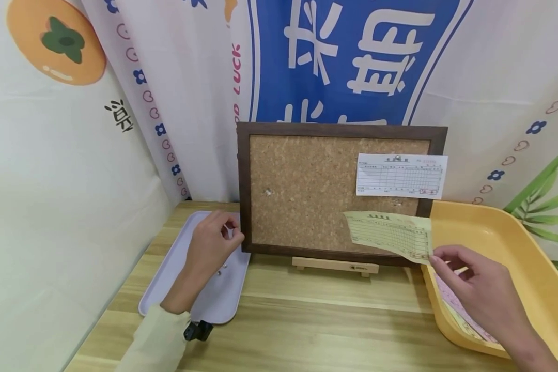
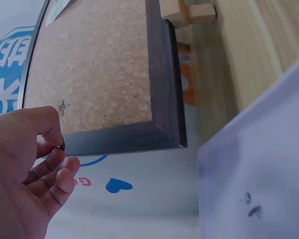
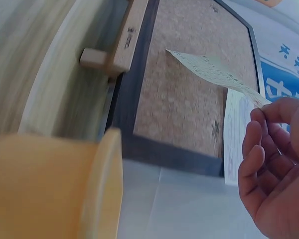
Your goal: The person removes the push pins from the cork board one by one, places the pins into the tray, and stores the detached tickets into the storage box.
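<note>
My right hand point(image 1: 479, 289) pinches a yellow receipt slip point(image 1: 390, 232) by its lower right corner, thumb against forefinger. The slip bends in the air before the lower right of a framed corkboard point(image 1: 307, 181). My left hand point(image 1: 214, 243) is at the board's left edge, over a lilac tray point(image 1: 160, 281). Between its thumb and forefinger it pinches a thumbtack point(image 2: 63, 147), of which only a small dark bit shows. A white receipt slip point(image 1: 400, 178) hangs at the board's upper right from a tack point(image 1: 397, 157), its right end overlapping the frame.
Several loose thumbtacks point(image 2: 247, 198) lie in the lilac tray. A shiny tack point(image 1: 267, 192) sits on the cork at the left. The board stands on a small wooden easel point(image 1: 335, 265). At right, a yellow bin point(image 1: 474, 212) holds pink and yellow slips point(image 1: 462, 310). A printed curtain hangs behind.
</note>
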Tool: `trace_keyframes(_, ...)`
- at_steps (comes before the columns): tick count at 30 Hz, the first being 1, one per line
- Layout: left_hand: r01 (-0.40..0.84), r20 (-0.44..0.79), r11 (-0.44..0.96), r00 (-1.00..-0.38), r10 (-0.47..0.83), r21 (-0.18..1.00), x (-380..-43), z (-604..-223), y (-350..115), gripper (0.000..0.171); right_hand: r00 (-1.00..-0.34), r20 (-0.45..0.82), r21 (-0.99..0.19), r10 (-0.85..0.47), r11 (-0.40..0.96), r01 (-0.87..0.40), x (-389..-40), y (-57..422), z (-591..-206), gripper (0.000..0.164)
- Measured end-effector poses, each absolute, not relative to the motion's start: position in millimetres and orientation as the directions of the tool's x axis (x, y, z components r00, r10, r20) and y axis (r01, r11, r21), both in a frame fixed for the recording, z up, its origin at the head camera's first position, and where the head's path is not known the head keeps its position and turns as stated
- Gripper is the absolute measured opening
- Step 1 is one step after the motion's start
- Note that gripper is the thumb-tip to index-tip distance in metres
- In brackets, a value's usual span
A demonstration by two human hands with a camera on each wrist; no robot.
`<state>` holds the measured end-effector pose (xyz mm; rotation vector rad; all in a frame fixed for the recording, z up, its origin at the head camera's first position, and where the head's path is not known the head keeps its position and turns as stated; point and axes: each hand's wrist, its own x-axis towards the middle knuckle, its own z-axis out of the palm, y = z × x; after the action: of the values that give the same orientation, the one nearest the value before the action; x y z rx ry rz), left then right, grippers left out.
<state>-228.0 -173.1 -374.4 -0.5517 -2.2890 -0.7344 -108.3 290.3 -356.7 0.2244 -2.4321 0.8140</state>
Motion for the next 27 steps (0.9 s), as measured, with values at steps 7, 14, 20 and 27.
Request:
trace_keyframes(7, 0.536, 0.672, 0.766, -0.716, 0.190, 0.355, -223.1, -383.8, -184.4, 0.015, -0.837, 0.539, -0.495, 0.093, 0.839, -0.226, -95.1, 311.9, -356.6, 0.014)
trace_keyframes(14, 0.489, 0.614, 0.779, -0.770, 0.174, 0.393, -221.6, -392.6, -194.5, 0.013, -0.820, 0.519, -0.588, 0.241, 0.797, -0.138, -82.9, 335.0, -358.6, 0.006)
trace_keyframes(20, 0.451, 0.554, 0.797, -0.812, 0.180, 0.402, -219.0, -398.3, -204.9, 0.011, -0.774, 0.546, -0.688, 0.321, 0.699, -0.195, -78.4, 355.3, -365.2, 0.033)
trace_keyframes(27, 0.400, 0.492, 0.824, -0.853, 0.174, 0.402, -217.5, -403.3, -218.2, 0.005, -0.763, 0.495, -0.722, 0.416, 0.686, -0.095, -75.8, 377.5, -370.2, 0.048)
